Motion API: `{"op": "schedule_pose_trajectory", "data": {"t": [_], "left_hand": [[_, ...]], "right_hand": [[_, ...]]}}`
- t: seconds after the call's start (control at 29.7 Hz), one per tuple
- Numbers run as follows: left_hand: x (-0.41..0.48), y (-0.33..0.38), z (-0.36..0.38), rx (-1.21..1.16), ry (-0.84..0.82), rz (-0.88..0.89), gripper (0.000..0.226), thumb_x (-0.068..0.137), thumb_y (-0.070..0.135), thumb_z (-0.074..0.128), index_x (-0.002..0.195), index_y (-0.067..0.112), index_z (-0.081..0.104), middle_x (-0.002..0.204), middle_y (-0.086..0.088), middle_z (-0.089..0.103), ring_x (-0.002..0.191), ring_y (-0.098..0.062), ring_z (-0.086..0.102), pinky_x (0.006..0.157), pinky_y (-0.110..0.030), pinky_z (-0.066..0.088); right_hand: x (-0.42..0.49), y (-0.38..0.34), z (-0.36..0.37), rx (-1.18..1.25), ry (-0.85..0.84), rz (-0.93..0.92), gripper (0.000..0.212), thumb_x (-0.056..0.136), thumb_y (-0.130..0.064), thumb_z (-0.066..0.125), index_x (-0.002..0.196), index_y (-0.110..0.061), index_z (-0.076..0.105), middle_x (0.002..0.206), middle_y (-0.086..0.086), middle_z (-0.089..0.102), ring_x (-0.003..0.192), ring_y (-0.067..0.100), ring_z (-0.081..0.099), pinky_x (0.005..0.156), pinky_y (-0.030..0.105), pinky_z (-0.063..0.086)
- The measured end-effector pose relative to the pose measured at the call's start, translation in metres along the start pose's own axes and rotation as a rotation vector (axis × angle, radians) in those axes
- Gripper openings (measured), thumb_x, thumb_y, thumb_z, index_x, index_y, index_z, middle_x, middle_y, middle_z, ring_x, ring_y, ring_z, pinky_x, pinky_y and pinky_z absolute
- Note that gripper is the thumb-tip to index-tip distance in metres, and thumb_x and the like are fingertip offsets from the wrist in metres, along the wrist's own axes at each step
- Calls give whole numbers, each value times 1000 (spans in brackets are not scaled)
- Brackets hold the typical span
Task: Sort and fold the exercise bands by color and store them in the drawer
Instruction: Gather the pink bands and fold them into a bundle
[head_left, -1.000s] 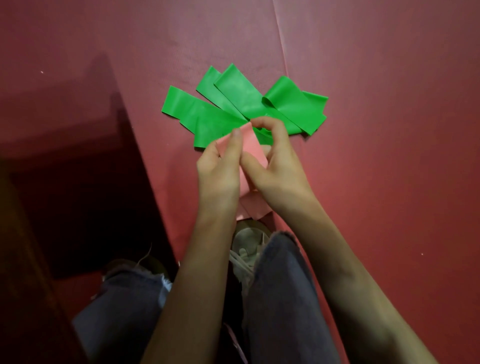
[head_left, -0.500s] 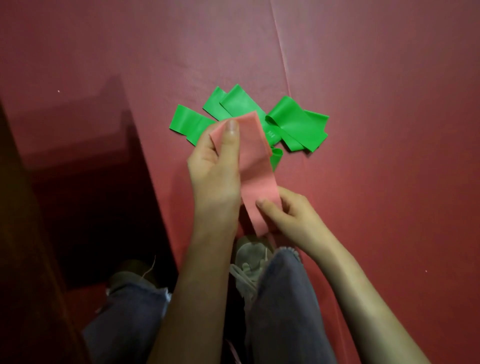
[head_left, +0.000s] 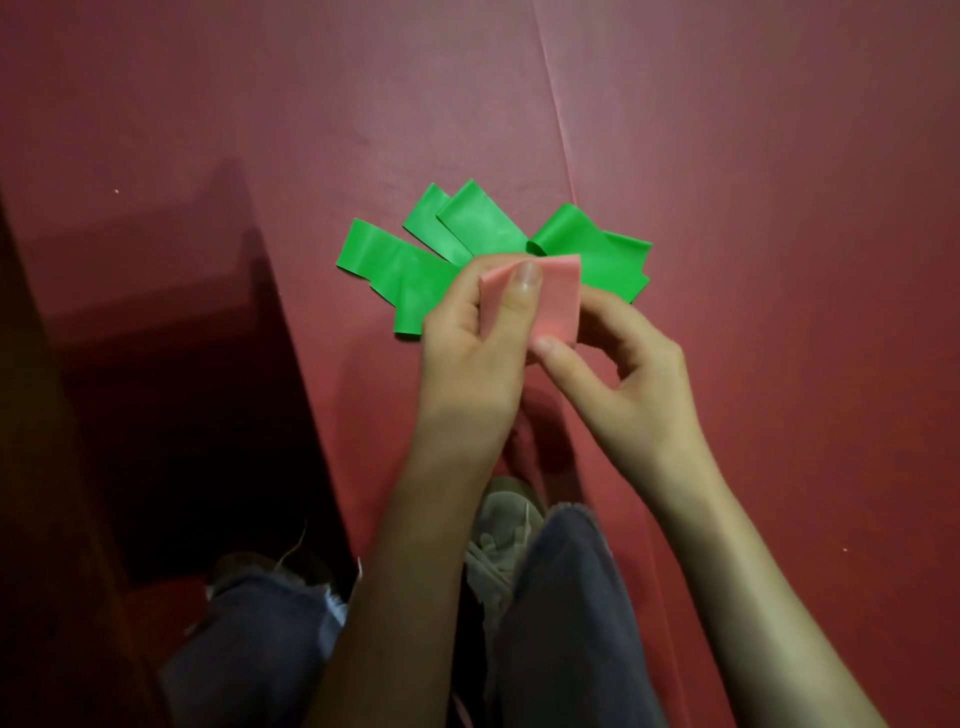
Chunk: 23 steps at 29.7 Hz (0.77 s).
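Under me, on the red mat (head_left: 753, 156), a thin seam (head_left: 558, 119) runs away from me toward the far edge of my view, ending just behind the pile of green bands (head_left: 410, 270). The green bands lie fanned and overlapping on the mat, one of them looped over at the right end. Over their near edge I hold the pink band (head_left: 558, 304), folded short and lifted off the mat. My left hand (head_left: 467, 358) pinches its upper left part with the thumb on top. My right hand (head_left: 623, 379) grips its lower edge between the thumb and curled fingers.

To my left a dark glossy panel (head_left: 156, 364) slants along the mat, its edge near the left end of the green pile; I cannot tell whether it is the drawer. The mat stretches wide to the right of the seam and beyond the bands. Below my forearms are my jeans (head_left: 566, 623) and a pale shoe (head_left: 498, 525).
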<state>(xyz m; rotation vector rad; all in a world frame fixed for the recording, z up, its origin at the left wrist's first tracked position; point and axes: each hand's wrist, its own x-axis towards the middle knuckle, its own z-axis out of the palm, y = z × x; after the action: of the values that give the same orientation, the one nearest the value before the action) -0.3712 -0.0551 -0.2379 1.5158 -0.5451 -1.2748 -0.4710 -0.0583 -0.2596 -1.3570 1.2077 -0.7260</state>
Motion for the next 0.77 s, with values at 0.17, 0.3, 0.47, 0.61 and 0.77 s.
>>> {"op": "schedule_pose_trajectory", "data": {"t": [0.17, 0.3, 0.47, 0.61, 0.77], "left_hand": [[0, -6, 0, -69, -88, -54, 13, 81, 18, 51, 92, 24, 54, 84, 6, 59, 76, -7, 60, 62, -13, 51], [-3, -21, -13, -87, -142, -185, 26, 88, 4, 51, 114, 10, 48, 92, 4, 62, 76, 5, 61, 72, -10, 48], [-5, -27, -15, 118, -46, -259, 19, 91, 2, 45, 76, 5, 55, 71, -12, 47, 65, -20, 38, 51, -15, 31], [1, -26, -17, 120, 61, -298, 23, 90, 3, 49, 70, 8, 60, 52, 0, 53, 44, -2, 44, 43, -11, 35], [2, -27, -15, -19, 139, -396, 35, 89, 4, 52, 59, 12, 68, 57, -6, 61, 58, -19, 53, 53, -23, 40]], "right_hand": [[14, -1, -4, 59, 18, 7, 26, 76, -5, 60, 90, -27, 59, 75, -22, 64, 71, -4, 57, 68, 9, 45], [22, -1, -7, 200, 72, 26, 31, 76, 4, 61, 86, -25, 58, 61, -26, 62, 58, -11, 53, 60, 4, 40], [29, 4, -13, 258, 94, 49, 30, 74, 4, 61, 97, -16, 63, 68, -23, 67, 71, -9, 58, 71, 8, 44], [26, 10, -19, 135, 5, 12, 28, 71, 3, 64, 95, -10, 67, 94, -13, 64, 91, -10, 56, 84, 9, 42], [13, 20, -8, -32, 13, 25, 24, 69, -21, 59, 91, -29, 67, 106, -13, 51, 99, -8, 51, 93, 11, 38]]}}
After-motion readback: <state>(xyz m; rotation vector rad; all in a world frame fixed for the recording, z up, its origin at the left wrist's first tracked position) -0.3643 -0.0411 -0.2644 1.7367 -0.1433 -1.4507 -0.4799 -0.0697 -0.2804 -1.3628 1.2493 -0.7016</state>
